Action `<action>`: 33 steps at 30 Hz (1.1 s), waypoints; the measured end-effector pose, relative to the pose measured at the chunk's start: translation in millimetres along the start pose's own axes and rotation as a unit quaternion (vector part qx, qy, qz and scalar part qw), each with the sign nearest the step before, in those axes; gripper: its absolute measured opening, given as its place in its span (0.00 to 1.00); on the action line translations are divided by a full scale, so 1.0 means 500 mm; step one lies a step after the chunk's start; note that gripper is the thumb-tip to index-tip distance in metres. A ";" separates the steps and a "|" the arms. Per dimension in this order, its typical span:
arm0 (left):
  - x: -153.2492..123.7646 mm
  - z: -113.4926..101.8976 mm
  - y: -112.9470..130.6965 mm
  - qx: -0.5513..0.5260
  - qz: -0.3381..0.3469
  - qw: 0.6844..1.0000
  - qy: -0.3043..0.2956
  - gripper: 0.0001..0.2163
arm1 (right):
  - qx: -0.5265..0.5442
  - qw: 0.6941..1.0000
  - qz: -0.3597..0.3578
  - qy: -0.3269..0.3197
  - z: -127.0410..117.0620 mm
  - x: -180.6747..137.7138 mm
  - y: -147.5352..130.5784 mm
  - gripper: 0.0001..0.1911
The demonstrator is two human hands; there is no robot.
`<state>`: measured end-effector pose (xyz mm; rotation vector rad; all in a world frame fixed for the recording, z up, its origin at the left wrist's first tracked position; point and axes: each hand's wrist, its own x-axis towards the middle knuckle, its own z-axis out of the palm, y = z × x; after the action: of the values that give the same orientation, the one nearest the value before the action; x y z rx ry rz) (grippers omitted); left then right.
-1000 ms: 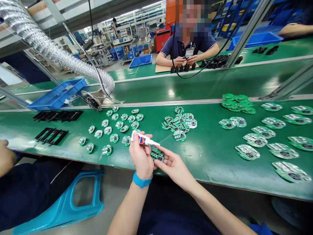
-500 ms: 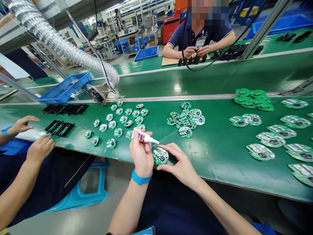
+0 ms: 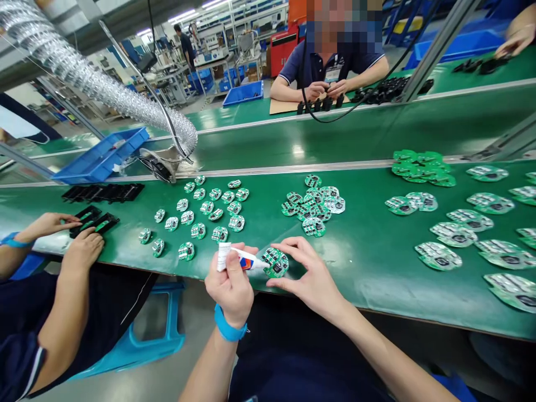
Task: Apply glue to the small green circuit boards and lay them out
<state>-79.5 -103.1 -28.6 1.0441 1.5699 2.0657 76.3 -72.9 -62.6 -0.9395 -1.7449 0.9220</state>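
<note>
My left hand (image 3: 231,286) is closed around a small white glue tube (image 3: 238,259) with a red and blue label, its nozzle touching a round green circuit board (image 3: 275,262). My right hand (image 3: 310,276) pinches that board by its edge, holding it just above the front of the green bench (image 3: 360,262). Rows of small round boards (image 3: 201,215) lie to the left of my hands. A loose heap of similar boards (image 3: 314,205) sits just beyond them.
Larger green boards (image 3: 456,234) are spread out on the right. A co-worker's hands (image 3: 79,245) at the left rest on black holders (image 3: 94,219). A silver duct hose (image 3: 104,89), a blue tray (image 3: 100,156) and a person seated across the conveyor are behind.
My left hand lowered the tube until its nozzle met the board. My right hand went from cradling the board to pinching it at the bench. The co-worker's hands reached onto the black holders.
</note>
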 end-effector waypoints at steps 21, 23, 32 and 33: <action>0.020 -0.026 -0.033 0.223 0.271 0.936 -0.021 0.14 | -0.047 0.998 -0.030 0.015 0.001 -0.012 -0.014 0.30; 0.027 -0.024 -0.035 0.246 0.313 0.917 -0.014 0.14 | -0.049 0.998 -0.031 0.014 -0.001 -0.013 -0.016 0.30; 0.005 -0.023 -0.030 0.226 0.264 0.937 -0.024 0.11 | -0.058 0.997 -0.039 0.011 0.002 -0.014 -0.015 0.32; 0.002 -0.022 -0.030 0.220 0.267 0.938 -0.032 0.11 | -0.060 0.997 -0.042 0.012 0.003 -0.013 -0.015 0.32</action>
<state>-90.3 -104.9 -43.6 1.8555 1.9273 1.9927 75.1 -82.4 -58.9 -0.9424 -1.8208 0.7573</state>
